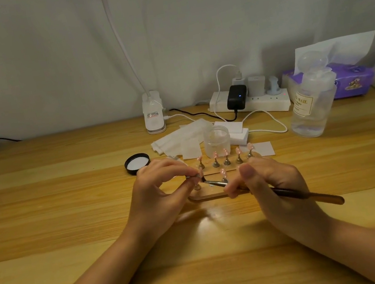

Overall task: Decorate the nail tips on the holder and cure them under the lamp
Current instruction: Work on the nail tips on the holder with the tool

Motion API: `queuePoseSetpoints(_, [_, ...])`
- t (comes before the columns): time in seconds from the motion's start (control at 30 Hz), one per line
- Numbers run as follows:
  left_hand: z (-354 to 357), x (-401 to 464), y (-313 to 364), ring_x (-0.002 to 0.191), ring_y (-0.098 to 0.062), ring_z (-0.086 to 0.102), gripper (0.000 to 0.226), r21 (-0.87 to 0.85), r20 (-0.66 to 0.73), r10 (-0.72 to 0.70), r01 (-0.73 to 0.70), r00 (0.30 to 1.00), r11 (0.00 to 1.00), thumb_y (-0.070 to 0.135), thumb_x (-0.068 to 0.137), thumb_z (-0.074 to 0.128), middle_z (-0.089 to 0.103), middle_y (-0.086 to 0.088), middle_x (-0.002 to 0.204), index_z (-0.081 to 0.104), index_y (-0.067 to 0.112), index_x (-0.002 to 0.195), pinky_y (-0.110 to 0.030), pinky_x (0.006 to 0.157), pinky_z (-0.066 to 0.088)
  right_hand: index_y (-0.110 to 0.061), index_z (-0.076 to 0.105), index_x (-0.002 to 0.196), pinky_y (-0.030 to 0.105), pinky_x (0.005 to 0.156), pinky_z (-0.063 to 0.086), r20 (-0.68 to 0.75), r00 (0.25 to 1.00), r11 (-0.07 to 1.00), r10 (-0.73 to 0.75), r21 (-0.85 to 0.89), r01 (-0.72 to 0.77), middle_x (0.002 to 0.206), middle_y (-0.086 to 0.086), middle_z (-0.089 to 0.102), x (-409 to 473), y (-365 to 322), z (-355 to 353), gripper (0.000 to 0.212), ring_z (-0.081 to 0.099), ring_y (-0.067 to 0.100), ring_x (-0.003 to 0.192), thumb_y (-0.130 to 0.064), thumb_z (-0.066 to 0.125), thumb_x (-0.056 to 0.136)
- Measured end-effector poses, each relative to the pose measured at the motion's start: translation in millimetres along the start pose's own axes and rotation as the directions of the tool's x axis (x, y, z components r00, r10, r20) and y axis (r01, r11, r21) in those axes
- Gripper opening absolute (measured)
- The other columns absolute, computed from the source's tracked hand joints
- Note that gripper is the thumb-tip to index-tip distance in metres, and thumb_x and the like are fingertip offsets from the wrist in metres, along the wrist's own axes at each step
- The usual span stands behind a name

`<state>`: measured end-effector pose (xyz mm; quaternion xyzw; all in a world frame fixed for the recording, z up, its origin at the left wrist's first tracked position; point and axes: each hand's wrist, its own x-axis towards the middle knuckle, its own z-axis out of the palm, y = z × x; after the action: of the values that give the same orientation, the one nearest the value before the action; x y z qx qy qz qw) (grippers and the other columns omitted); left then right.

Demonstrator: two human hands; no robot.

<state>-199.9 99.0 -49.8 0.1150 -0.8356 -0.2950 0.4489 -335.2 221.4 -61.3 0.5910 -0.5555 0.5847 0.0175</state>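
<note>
A wooden holder [206,195] lies at the middle of the table with several pink nail tips [225,153] on small metal stands. My left hand [162,191] pinches one pink nail tip [200,172] at the holder's near left. My right hand [271,182] grips a brown-handled nail brush [316,195], its metal ferrule and tip reaching left onto that pinched nail tip. My hands hide part of the holder's front row.
Behind the holder stand an open clear jar [216,140], its black lid [137,163], white wipes [180,136] and a white block. A liquid bottle [312,100], power strip [249,103], tissue pack [350,78] and clip lamp base [153,112] sit farther back. White lamp shapes show at both edges.
</note>
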Motion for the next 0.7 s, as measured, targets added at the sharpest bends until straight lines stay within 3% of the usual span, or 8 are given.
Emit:
queuePoseSetpoints(0.1, [-0.4, 0.2, 0.3, 0.079, -0.007, 0.061, 0.014, -0.013, -0.008, -0.023, 0.023, 1.0, 1.0, 0.019, 0.07, 0.068, 0.067, 0.008, 0.08, 0.069, 0.018, 0.084, -0.037, 0.072, 0.048, -0.027, 0.062, 0.068, 0.022, 0.074, 0.044, -0.014, 1.0, 1.0, 0.018, 0.018, -0.018, 0.061, -0.013, 0.06, -1.3, -1.4, -0.1, 0.046, 0.058, -0.005, 0.068, -0.05, 0.03, 0.094])
queuePoseSetpoints(0.27, [-1.0, 0.6, 0.4, 0.081, -0.009, 0.063, 0.016, -0.045, -0.004, -0.038, 0.037, 0.999, 0.998, 0.019, 0.072, 0.067, 0.068, 0.005, 0.082, 0.069, 0.018, 0.087, -0.037, 0.073, 0.05, -0.028, 0.061, 0.071, 0.006, 0.061, 0.039, -0.079, 0.988, 0.981, 0.13, 0.152, -0.117, 0.054, -0.01, 0.06, -1.3, -5.1, -1.9, 0.048, 0.058, -0.002, 0.06, -0.061, 0.03, 0.087])
queuePoseSetpoints(0.43, [-1.4, -0.1, 0.2, 0.083, -0.012, 0.063, 0.018, -0.08, -0.001, -0.085, 0.084, 0.996, 0.993, 0.017, 0.074, 0.066, 0.069, 0.0, 0.086, 0.071, 0.013, 0.091, -0.035, 0.075, 0.052, -0.026, 0.058, 0.082, 0.013, 0.042, 0.036, -0.065, 0.974, 0.948, 0.218, 0.25, -0.195, 0.056, -0.002, 0.062, 0.6, -7.5, -4.4, 0.055, 0.045, 0.003, 0.041, -0.072, 0.029, 0.08])
queuePoseSetpoints(0.57, [-1.3, 0.1, 0.7, 0.085, -0.009, 0.061, 0.021, -0.075, 0.0, -0.077, 0.077, 0.997, 0.994, 0.013, 0.075, 0.065, 0.067, -0.002, 0.089, 0.069, 0.013, 0.095, -0.023, 0.075, 0.051, -0.027, 0.054, 0.086, 0.009, 0.054, 0.042, -0.053, 0.969, 0.949, 0.243, 0.219, -0.226, 0.071, -0.006, 0.066, 3.8, -7.4, -4.7, 0.025, 0.057, -0.001, 0.057, -0.05, 0.046, 0.081])
queuePoseSetpoints(0.7, [-2.0, 0.0, -0.5, 0.087, -0.008, 0.058, 0.022, -0.056, -0.001, -0.083, 0.083, 0.997, 0.995, 0.01, 0.076, 0.064, 0.064, -0.005, 0.091, 0.069, 0.011, 0.098, -0.02, 0.076, 0.049, -0.029, 0.058, 0.085, 0.017, 0.064, 0.049, -0.031, 0.988, 0.986, 0.15, 0.073, -0.148, 0.077, -0.008, 0.065, 3.8, -7.0, -4.2, 0.014, 0.06, 0.002, 0.075, -0.04, 0.05, 0.082])
